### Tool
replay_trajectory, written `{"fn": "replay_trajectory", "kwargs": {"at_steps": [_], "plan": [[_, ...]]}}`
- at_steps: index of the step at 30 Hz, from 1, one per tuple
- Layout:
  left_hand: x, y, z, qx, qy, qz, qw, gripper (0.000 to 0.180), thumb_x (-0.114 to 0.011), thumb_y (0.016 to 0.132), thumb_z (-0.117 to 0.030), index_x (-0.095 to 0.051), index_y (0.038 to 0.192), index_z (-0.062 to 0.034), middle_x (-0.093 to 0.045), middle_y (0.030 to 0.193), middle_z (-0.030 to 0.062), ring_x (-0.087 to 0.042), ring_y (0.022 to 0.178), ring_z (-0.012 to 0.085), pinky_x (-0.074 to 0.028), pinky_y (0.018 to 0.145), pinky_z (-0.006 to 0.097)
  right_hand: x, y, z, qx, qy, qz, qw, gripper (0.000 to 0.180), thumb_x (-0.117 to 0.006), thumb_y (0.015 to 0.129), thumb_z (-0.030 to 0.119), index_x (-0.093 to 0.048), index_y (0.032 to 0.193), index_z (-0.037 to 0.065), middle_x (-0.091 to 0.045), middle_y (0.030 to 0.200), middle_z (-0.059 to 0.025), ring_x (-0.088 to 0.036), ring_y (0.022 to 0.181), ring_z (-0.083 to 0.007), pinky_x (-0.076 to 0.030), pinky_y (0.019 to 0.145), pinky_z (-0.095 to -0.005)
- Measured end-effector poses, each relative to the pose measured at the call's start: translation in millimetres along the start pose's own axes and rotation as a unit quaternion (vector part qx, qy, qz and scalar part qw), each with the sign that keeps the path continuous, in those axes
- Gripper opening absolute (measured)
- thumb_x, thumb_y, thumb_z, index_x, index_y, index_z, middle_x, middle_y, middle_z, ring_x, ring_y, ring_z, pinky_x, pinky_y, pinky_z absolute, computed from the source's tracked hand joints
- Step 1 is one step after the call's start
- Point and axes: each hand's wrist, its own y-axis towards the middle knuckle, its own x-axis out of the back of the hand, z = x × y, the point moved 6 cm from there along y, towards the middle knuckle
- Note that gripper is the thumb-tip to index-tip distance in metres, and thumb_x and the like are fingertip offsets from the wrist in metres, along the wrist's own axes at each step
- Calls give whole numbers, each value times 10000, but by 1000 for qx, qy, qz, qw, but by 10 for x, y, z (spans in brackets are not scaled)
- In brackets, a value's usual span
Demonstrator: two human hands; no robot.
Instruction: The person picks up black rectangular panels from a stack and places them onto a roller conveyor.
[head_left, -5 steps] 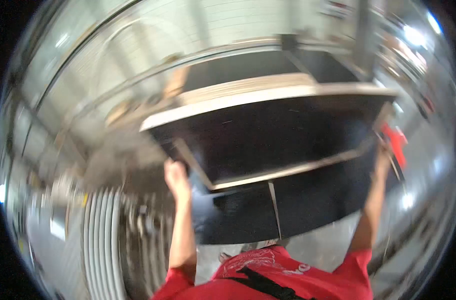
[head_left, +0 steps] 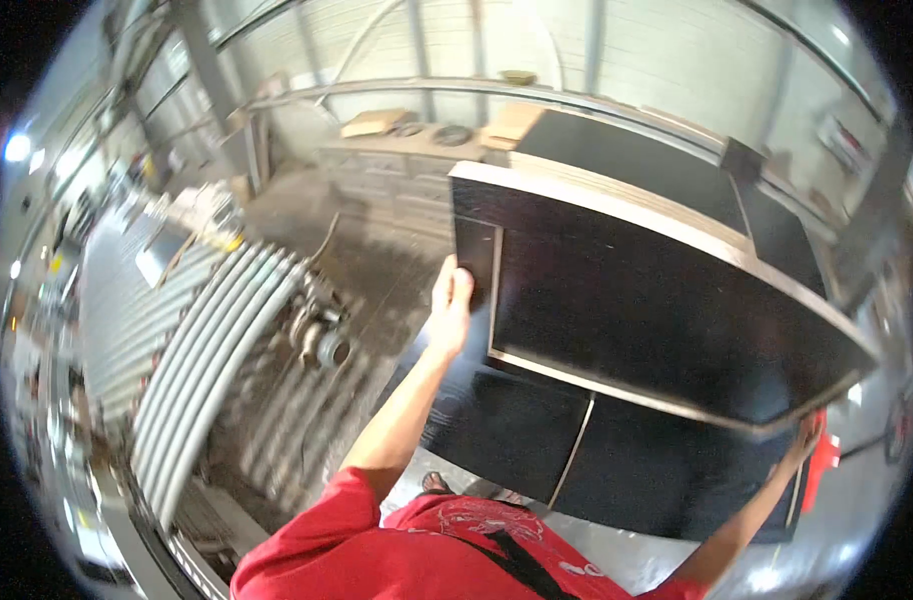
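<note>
Tilted and swung rightward since the earlier frame, the black board (head_left: 667,320) hangs lifted off the dark panels (head_left: 537,430) below, left hand (head_left: 450,300) and right hand (head_left: 807,432) gripping opposite edges, not yet set down.

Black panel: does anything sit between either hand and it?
Nothing visible. The left hand grips the black panel directly at its left edge, and the right hand holds its lower right corner, both bare against the board.

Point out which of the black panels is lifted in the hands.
The top black panel, raised and tilted, gripped at its ends by left hand and right hand; the lower black panels lie flat beneath.
</note>
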Motion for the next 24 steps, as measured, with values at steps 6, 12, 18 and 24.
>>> {"fn": "replay_trajectory", "kwargs": {"at_steps": [6, 12, 18, 24], "plan": [[190, -204, -441, -68, -27, -35, 997, 441, -492, 1042, -382, -539, 1303, -29, -605, 1193, 44, -511, 1132, 141, -374, 1022, 301, -1184, -65, 247, -89, -57, 12, 994, 422, -604, 996, 182, -517, 1368, 4, -603, 1293, -149, -546, 1224, -212, -425, 1038, -358], [4, -365, -495, -74, 12, -82, 994, 342, -548, 1015, -321, -545, 1182, -23, -540, 1001, 2, -476, 967, 110, -410, 898, 281, -642, 144, -42, -46, -85, 45, 994, 448, -487, 1023, 149, -447, 1446, 4, -523, 1426, -152, -537, 1247, -251, -445, 1014, -386], [224, -404, -494, -80, -139, -47, 986, 256, -624, 985, -286, -488, 951, -72, -430, 843, -54, -397, 803, 62, -367, 718, 245, -1508, -194, 1532, -85, -226, -95, 966, 478, -595, 976, 363, -571, 1223, -46, -602, 1224, -207, -585, 1117, -328, -455, 972, -387], [1169, -196, -1122, -70, -159, -37, 984, 254, -570, 1017, -321, -498, 930, -94, -484, 863, -60, -428, 851, 38, -377, 789, 227, -1849, -550, 3288, 46, -304, -204, 929, 481, -655, 926, 404, -626, 1058, -57, -635, 1038, -214, -608, 970, -346, -483, 907, -398]]}}
